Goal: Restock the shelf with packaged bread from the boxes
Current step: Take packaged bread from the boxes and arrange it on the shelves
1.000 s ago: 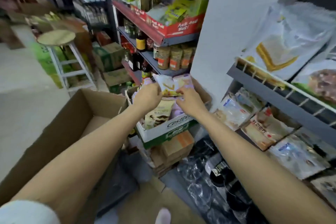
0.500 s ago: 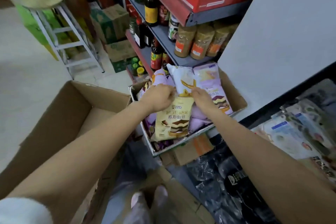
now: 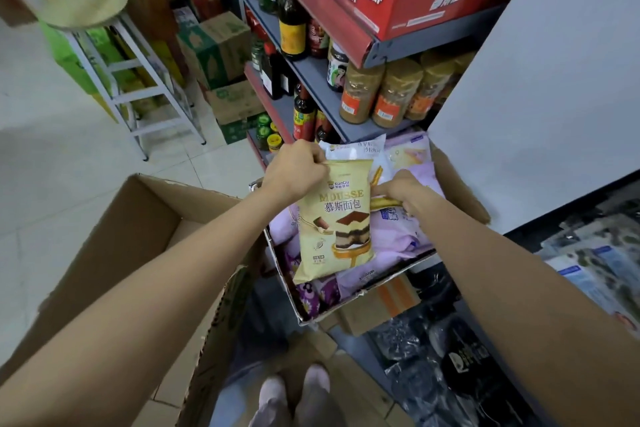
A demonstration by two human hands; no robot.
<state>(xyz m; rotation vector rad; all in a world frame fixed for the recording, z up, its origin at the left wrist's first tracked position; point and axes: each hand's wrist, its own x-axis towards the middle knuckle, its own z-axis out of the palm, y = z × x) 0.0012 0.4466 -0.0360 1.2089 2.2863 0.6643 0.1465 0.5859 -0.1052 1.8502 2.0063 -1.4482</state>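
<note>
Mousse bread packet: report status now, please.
Left hand grips mousse bread packet top. Right hand grips another packet in box. Nothing blocking.

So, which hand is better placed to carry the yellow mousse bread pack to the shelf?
Left, probably. The left hand already pinches the top of the yellow mousse bread pack, while the right hand holds another packet lower in the box.

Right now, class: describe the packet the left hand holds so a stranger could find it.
Under the grey shelf of brown jars sits a cardboard box of bread packets. The left hand grips the pale yellow MOUSSE bread packet picturing layered cake; its neighbours are lilac.
</note>
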